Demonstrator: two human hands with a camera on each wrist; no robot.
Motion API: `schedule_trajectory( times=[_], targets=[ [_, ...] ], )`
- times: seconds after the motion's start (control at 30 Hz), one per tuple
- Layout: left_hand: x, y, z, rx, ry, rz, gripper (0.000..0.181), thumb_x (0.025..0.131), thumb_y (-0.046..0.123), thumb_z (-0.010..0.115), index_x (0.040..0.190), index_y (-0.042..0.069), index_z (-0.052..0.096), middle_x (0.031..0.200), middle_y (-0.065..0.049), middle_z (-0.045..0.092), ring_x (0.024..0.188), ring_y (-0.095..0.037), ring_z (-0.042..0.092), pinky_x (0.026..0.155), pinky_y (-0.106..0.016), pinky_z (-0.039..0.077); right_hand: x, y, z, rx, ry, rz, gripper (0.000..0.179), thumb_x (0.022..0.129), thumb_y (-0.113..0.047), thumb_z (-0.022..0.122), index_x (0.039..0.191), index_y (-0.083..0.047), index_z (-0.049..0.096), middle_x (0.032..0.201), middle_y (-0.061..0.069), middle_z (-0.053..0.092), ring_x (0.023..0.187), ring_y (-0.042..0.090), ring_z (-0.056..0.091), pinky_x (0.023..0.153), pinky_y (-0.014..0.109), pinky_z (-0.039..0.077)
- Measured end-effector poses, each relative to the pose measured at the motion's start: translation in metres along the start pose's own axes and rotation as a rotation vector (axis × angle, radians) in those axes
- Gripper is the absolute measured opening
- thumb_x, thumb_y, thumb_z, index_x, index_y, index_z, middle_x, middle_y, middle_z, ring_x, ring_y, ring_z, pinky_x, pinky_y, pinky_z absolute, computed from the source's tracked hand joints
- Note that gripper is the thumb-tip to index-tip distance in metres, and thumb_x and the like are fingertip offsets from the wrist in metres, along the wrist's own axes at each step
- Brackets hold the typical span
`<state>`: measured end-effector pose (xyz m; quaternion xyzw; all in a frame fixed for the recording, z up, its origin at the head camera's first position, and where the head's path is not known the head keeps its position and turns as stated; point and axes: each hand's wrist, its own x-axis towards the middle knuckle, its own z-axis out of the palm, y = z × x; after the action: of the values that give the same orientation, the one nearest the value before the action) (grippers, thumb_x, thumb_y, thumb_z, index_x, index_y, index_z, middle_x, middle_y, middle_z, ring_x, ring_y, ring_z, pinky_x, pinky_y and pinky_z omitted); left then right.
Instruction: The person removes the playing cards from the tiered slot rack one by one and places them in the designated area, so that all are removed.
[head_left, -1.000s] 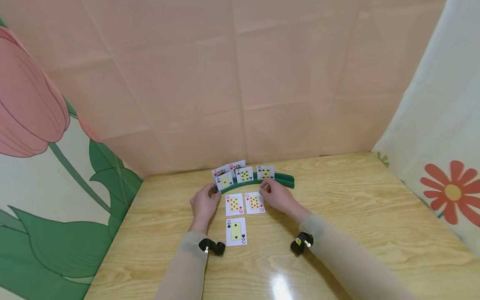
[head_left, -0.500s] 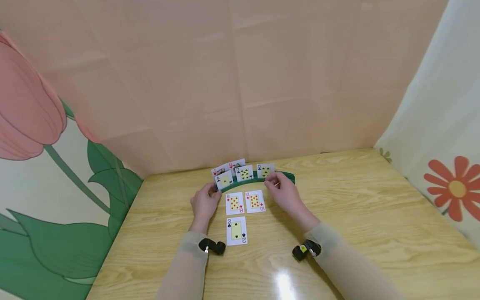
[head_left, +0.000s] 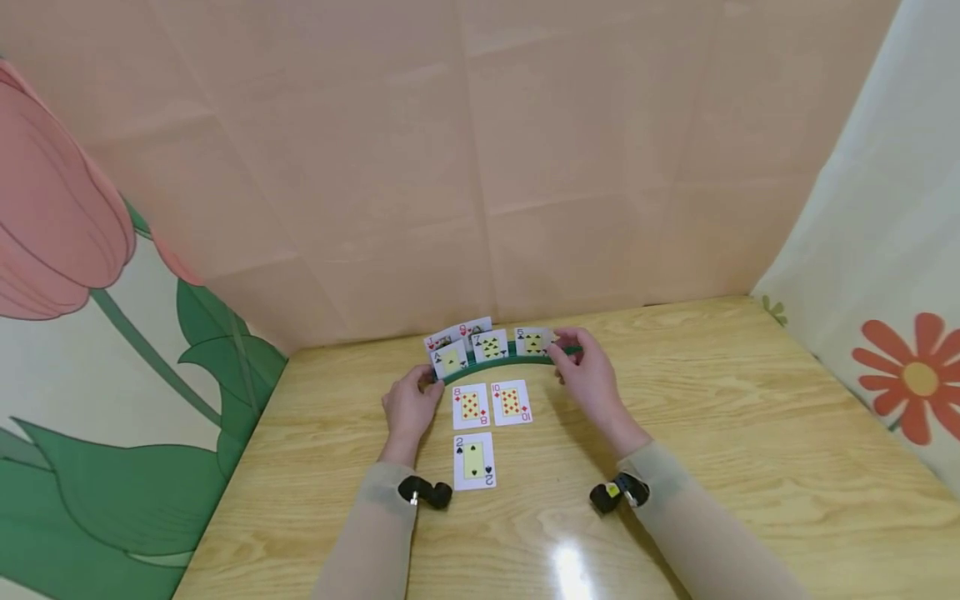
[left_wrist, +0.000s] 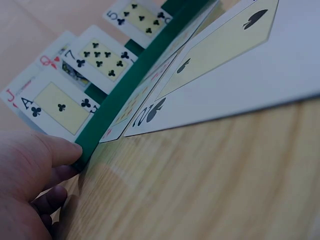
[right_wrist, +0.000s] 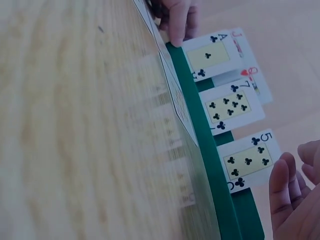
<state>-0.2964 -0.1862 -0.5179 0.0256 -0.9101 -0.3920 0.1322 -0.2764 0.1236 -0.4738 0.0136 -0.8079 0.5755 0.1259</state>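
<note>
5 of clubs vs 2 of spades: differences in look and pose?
Pose: the 5 of clubs stands propped in the green card holder; the 2 of spades lies flat on the table.
Look: the 5 has five club pips in its panel, the 2 has two spade pips.
Place: the 5 is farther from the person, the 2 nearer.
Shared: white cards, face showing, black suits, yellowish centre panels.

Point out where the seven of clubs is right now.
In the head view, the seven of clubs stands near the middle in the green card holder, between the ace of clubs on its left and the five of clubs.
</note>
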Motion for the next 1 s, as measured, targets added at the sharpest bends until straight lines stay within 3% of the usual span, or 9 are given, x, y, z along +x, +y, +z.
schedule_trajectory(
  times=[0.3,0.8,1.0],
  targets=[
    [0.000,0.001,0.000,-0.015,-0.002,-0.008,0.034,0.104,0.024,0.080,0.136,0.014,0.075,0.126,-0.005,0.079,0.119,-0.033,0.067,0.116,-0.059,0.030,0.008,0.006,0.002,0.054,0.012,0.009,0.044,0.112,-0.021,0.068,0.153,-0.011,0.057,0.143,0.011,0.062,0.087,0.029,0.069,0.071,0.030,0.061],
    [-0.002,0.000,0.001,-0.012,0.007,-0.009,0.034,0.104,0.023,0.080,0.136,0.014,0.076,0.125,-0.004,0.079,0.115,-0.032,0.067,0.113,-0.057,0.031,0.022,0.016,-0.001,0.028,-0.042,-0.001,0.045,0.114,-0.022,0.064,0.156,-0.009,0.054,0.142,0.013,0.061,0.086,0.029,0.069,0.072,0.035,0.062],
    [-0.002,-0.001,0.001,-0.012,0.008,-0.006,0.035,0.104,0.024,0.080,0.137,0.014,0.075,0.125,-0.004,0.079,0.115,-0.032,0.067,0.113,-0.058,0.031,0.028,0.017,-0.001,0.023,-0.067,0.010,0.042,0.116,-0.023,0.062,0.155,-0.009,0.055,0.138,0.013,0.062,0.088,0.033,0.070,0.079,0.047,0.063]
  ],
)
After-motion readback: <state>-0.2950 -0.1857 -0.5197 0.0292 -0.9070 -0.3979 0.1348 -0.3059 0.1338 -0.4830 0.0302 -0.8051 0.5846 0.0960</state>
